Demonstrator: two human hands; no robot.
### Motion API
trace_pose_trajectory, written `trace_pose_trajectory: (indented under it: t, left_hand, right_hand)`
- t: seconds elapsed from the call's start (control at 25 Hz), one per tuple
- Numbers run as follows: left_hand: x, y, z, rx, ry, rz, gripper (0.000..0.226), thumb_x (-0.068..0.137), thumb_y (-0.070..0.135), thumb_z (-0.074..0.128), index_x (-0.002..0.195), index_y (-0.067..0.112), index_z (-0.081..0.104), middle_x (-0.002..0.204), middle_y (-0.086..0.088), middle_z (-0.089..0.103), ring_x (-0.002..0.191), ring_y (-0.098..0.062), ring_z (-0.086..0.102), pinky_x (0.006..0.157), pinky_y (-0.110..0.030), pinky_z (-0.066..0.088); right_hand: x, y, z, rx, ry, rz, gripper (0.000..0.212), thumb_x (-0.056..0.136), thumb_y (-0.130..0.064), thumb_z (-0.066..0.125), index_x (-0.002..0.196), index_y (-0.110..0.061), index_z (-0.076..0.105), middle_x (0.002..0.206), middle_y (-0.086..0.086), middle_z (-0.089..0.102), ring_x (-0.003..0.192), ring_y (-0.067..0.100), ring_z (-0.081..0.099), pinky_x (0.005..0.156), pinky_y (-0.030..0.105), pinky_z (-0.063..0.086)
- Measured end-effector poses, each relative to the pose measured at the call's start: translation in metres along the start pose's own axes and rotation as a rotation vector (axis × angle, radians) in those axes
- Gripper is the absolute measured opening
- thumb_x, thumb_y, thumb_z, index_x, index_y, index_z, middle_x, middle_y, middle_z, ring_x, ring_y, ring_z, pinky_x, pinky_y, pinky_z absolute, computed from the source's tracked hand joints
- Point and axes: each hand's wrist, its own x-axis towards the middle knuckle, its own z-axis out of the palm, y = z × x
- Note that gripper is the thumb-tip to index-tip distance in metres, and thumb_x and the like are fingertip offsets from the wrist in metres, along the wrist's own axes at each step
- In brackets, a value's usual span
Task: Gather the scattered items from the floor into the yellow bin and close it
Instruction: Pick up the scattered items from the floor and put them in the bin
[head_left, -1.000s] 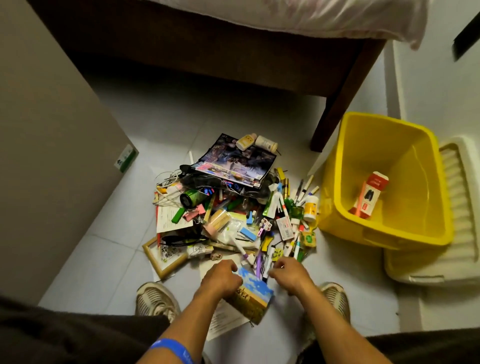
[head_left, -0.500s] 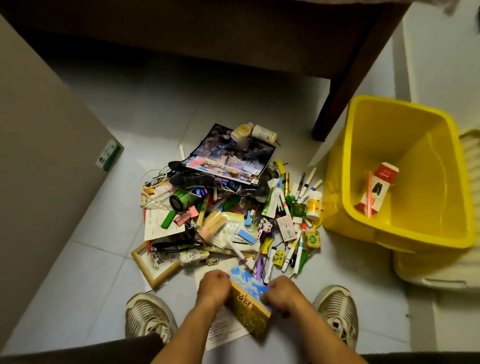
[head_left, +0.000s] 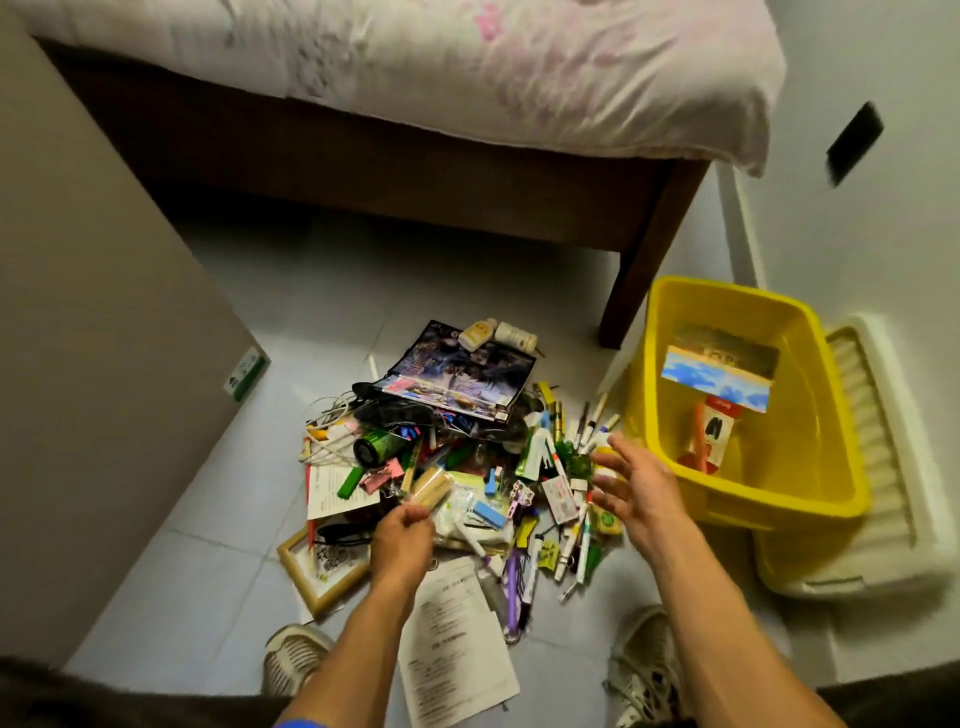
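Fingers (head_left: 615, 457) of our right hand (head_left: 631, 491) are spread, holding nothing, beside the yellow bin (head_left: 779, 499); our left hand (head_left: 402, 538) curls its fingers over the heap of scattered items (head_left: 457, 467), though we cannot tell whether they pinch anything. The bin stands open on the pale tiled floor (head_left: 311, 322) against the wall, near the bed (head_left: 415, 104), holding one sky-printed book (head_left: 719, 371) and one red-and-white box (head_left: 714, 431).

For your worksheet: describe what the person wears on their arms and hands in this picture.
Both forearms are bare, with no sleeves in view. The left hand and right hand wear no gloves or rings that can be made out. A blue wristband circles the left arm at the bottom edge.
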Motion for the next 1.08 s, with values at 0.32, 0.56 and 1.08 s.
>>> trace_pose_trajectory:
  t: [0.32, 0.56, 1.08]
  left_hand:
    - [0.016, -0.008, 0.023, 0.031, -0.065, -0.086, 0.021, 0.091, 0.010, 0.053, 0.096, 0.027, 0.066, 0.101, -0.003, 0.066, 0.088, -0.021, 0.063, 0.073, -0.031, 0.050]
    - [0.037, -0.022, 0.043, -0.042, -0.097, -0.207, 0.014, 0.092, 0.008, 0.057, 0.095, 0.018, 0.067, 0.102, -0.007, 0.069, 0.091, -0.024, 0.067, 0.086, -0.042, 0.056]
    - [0.065, -0.043, 0.015, -0.215, 0.051, -0.307, 0.016, 0.090, -0.002, 0.058, 0.088, 0.006, 0.071, 0.084, -0.016, 0.073, 0.074, -0.026, 0.064, 0.079, -0.052, 0.057]
  right_hand:
    - [0.021, 0.078, 0.045, -0.565, 0.005, 0.126, 0.019, 0.091, -0.012, 0.061, 0.109, -0.007, 0.064, 0.082, 0.007, 0.068, 0.058, 0.017, 0.056, 0.052, 0.028, 0.045]
    - [0.087, 0.047, 0.137, -1.230, -0.052, -0.556, 0.054, 0.090, -0.027, 0.061, 0.141, -0.021, 0.044, 0.144, 0.001, 0.046, 0.124, 0.024, 0.046, 0.100, 0.040, 0.043]
    - [0.181, 0.054, 0.173, -1.827, -0.153, -0.644, 0.033, 0.085, -0.008, 0.056, 0.118, -0.010, 0.061, 0.112, 0.017, 0.067, 0.109, 0.036, 0.057, 0.082, 0.040, 0.050]
